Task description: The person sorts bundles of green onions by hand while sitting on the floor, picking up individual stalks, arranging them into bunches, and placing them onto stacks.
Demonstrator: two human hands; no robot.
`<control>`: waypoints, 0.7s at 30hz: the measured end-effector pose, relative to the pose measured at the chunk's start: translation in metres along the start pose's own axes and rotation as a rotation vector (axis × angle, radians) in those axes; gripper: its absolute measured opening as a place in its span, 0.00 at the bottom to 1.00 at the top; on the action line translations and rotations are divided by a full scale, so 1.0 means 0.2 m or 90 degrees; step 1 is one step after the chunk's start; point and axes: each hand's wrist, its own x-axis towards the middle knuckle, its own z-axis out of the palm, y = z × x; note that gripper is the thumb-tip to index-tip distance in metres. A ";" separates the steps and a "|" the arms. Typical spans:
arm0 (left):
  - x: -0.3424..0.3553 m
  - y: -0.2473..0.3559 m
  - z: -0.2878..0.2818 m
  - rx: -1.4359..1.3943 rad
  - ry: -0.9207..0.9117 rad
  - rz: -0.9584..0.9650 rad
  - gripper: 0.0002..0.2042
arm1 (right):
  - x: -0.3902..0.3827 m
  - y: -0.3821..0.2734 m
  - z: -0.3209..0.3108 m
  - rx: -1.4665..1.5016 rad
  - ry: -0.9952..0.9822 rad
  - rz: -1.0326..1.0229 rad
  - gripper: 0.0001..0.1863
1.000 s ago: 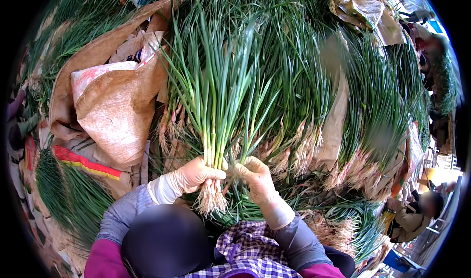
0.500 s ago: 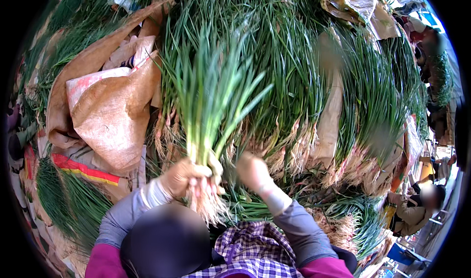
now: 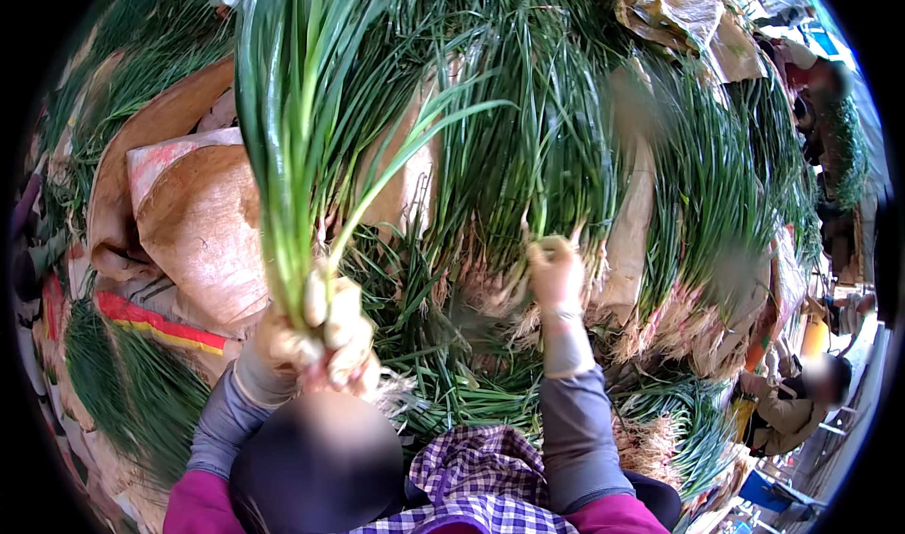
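Onion bunch and left hand: shifting toward 9 o'clock since half a second ago. Right hand: moving toward 2 o'clock over the same span.

Head view, reckoned from the centre. Onion bunch: standing leaves-up, reaching from 8 to 11 o'clock, roots hanging below the left hand. Left fingers: curling tightly round the stem bases, probably because gripping near the roots is leaving the long leaves free. Right hand: resting at 3 o'clock, by the root ends of the loose onions; fingers bunching together, blur hiding whether they are pinching a stalk. Loose onions: spreading from 12 to 3 o'clock, roots pointing toward 6 o'clock, presumably for easy reach. Brown sack: lying crumpled at 9 o'clock. Checked apron: showing at 6 o'clock. Co-worker: showing at 4 o'clock.
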 end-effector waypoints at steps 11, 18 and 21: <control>-0.03 -0.25 -0.24 0.243 0.520 -0.257 0.10 | -0.35 -0.12 0.22 0.309 -0.326 -0.043 0.10; -0.01 -0.30 -0.27 0.145 0.499 -0.251 0.10 | -0.35 -0.10 0.29 0.140 -0.270 -0.165 0.15; 0.00 -0.27 -0.25 0.138 0.467 -0.266 0.11 | -0.08 0.15 0.27 -0.099 0.130 -0.221 0.16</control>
